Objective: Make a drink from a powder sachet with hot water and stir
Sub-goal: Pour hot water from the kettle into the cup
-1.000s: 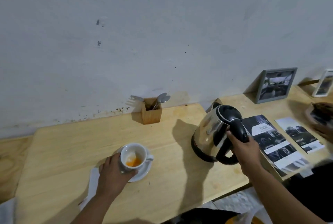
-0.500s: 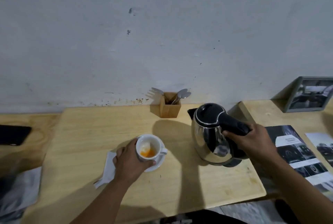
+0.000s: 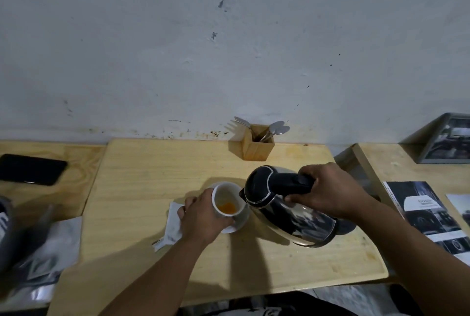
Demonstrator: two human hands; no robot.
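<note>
A white cup [image 3: 223,195] with orange powder [image 3: 227,207] at its bottom sits on a white saucer [image 3: 237,224] in the middle of the wooden table [image 3: 142,188]. My left hand [image 3: 201,216] wraps around the cup's left side. My right hand [image 3: 328,191] grips the black handle of a steel kettle [image 3: 292,214], which is held off the table and tilted left, its spout right at the cup's rim. I see no water stream. A white sachet [image 3: 173,226] lies under my left hand.
A wooden holder with spoons and a fork [image 3: 258,141] stands at the wall. A black phone [image 3: 30,169] lies on the left table. Brochures [image 3: 427,214] and a framed picture [image 3: 447,141] are on the right. Blurred papers [image 3: 45,252] lie at the lower left.
My right hand lifted the kettle, carried it left and tipped it toward the cup. My left hand kept hold of the cup. The camera turned left.
</note>
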